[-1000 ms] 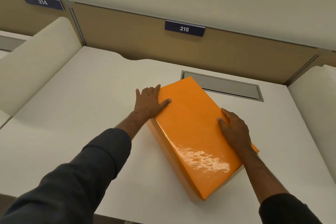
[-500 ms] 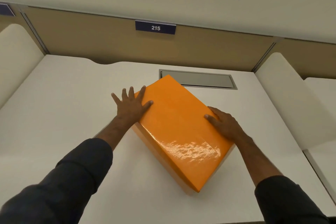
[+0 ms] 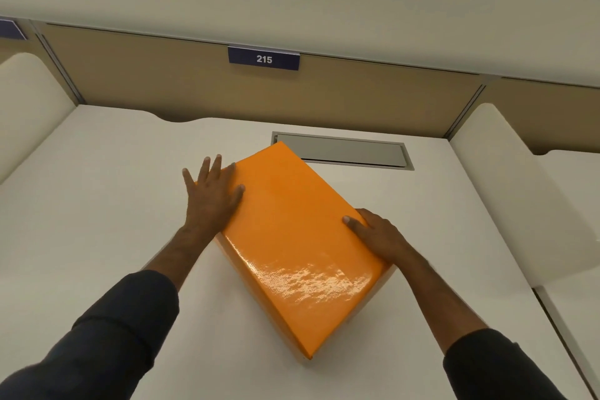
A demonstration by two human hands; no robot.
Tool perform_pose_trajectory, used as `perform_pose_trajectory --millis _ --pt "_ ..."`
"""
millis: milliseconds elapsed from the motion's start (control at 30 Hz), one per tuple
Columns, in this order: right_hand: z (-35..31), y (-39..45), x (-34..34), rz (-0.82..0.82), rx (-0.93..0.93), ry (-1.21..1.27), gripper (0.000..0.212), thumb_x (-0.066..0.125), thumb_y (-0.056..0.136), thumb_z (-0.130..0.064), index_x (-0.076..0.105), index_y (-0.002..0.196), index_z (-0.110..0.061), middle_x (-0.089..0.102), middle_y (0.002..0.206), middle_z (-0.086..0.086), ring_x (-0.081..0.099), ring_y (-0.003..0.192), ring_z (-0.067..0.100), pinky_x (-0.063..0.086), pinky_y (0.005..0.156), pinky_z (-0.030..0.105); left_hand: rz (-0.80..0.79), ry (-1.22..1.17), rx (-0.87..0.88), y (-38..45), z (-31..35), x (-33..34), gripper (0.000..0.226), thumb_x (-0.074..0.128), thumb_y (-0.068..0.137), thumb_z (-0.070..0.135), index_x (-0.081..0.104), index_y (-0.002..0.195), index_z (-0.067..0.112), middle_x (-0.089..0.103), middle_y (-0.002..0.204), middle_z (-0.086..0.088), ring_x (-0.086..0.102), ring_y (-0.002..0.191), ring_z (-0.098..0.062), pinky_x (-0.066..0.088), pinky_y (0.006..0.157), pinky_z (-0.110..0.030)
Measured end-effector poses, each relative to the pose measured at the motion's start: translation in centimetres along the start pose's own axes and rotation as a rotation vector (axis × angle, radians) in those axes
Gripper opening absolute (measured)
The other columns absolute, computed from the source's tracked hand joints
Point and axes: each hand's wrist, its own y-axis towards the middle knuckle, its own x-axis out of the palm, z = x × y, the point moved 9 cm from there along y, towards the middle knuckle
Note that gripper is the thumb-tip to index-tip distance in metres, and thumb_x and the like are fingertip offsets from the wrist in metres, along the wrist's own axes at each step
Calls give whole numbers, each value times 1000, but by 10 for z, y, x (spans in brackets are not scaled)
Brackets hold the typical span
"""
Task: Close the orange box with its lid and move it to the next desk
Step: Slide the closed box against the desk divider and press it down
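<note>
The orange box (image 3: pixel 292 237) lies closed under its glossy lid, turned at an angle on the white desk (image 3: pixel 97 204). My left hand (image 3: pixel 212 195) rests flat on the lid's far left edge, with the thumb on top and the fingers spread out past the edge. My right hand (image 3: pixel 376 234) holds the box's right edge, thumb on the lid and fingers down the side. Dark sleeves cover both forearms.
A grey cable hatch (image 3: pixel 350 151) is set into the desk just behind the box. A tan back panel carries a label reading 215 (image 3: pixel 263 58). Cream dividers stand at the left (image 3: pixel 26 107) and right (image 3: pixel 519 188), and another desk surface (image 3: pixel 578 172) lies beyond the right one.
My left hand's fingers have gone from curled at the box's edge to spread flat. The view has turned right, so the right divider shows. The box has barely shifted.
</note>
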Motion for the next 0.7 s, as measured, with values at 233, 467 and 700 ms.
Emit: perform_pose_trajectory --millis 233,467,700 --pt "2 17 -11 -249 -53 203 82 49 82 -73 29 153 -37 44 153 -1 54 130 27 47 104 45 151 -807 -462 -98 1 5 89 51 93 57 6 162 23 5 171 -8 8 158 -29 13 125 -60" --pt "-25 36 -12 -337 -230 219 115 57 53 -94 10 151 -57 36 147 -14 48 126 17 51 84 30 -32 -1036 -619 -178 54 34 122 61 65 85 -11 156 48 14 169 12 34 150 -23 37 118 -52" --pt "-42 38 -2 -396 -286 258 97 73 62 -77 21 144 -68 45 149 -19 60 122 14 58 93 39 -62 -1035 -610 -177 67 20 121 70 73 64 -13 158 41 38 134 18 49 116 -8 47 105 -39"
